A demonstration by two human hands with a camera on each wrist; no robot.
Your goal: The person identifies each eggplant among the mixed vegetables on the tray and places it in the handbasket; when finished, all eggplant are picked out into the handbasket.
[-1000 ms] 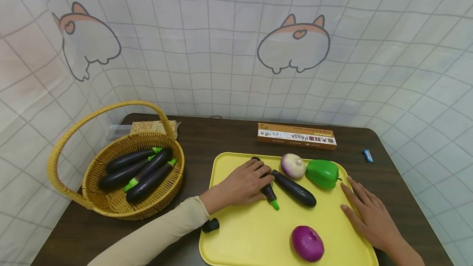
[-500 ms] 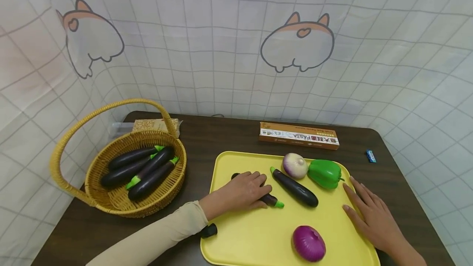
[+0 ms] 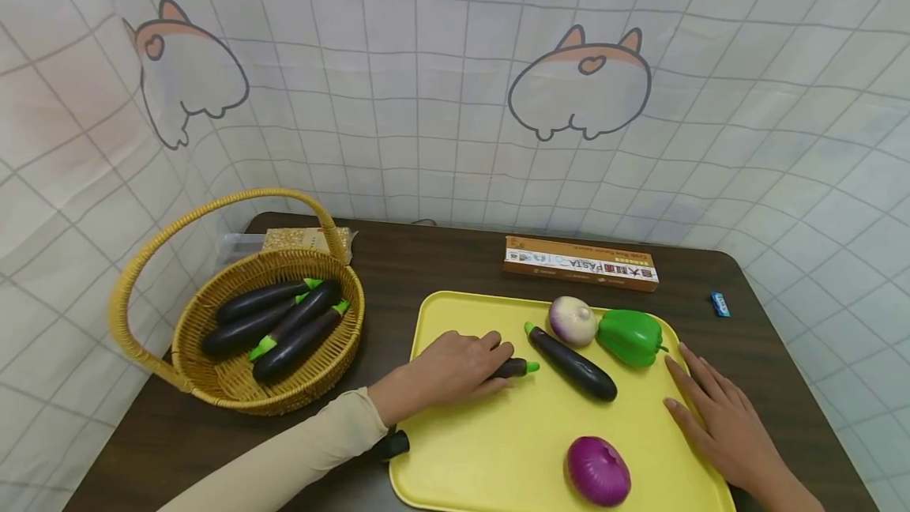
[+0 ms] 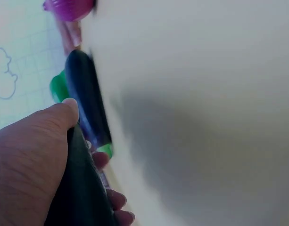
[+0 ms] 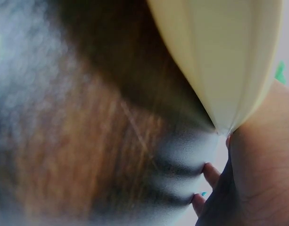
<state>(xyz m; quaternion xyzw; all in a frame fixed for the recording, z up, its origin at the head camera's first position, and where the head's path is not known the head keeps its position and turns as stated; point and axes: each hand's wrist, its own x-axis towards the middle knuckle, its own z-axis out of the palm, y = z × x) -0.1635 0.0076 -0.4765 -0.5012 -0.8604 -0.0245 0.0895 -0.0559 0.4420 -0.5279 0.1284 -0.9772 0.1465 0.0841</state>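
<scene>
My left hand (image 3: 451, 370) grips a dark purple eggplant (image 3: 512, 368) over the left half of the yellow tray (image 3: 498, 464). Its green tip points right, and most of it is hidden under the hand. In the left wrist view, thumb and fingers wrap round this eggplant (image 4: 85, 188). A second eggplant (image 3: 572, 362) lies slanted on the tray, close to a white-and-purple onion (image 3: 572, 321) and a green bell pepper (image 3: 631, 336). Nearer the front sits a purple onion (image 3: 598, 471). With fingers extended, my right hand (image 3: 725, 425) rests at the tray's right rim.
At the left stands a wicker basket (image 3: 341, 358) with a tall handle, several eggplants inside. Behind it lies a clear bag of grains (image 3: 306, 239). A pasta box (image 3: 579, 262) and a small blue packet (image 3: 720, 304) are at the back of the dark table (image 3: 426, 259).
My left hand has shifted slightly left with the eggplant, which has turned from pointing toward the front to pointing right. My right hand keeps its place at the rim.
</scene>
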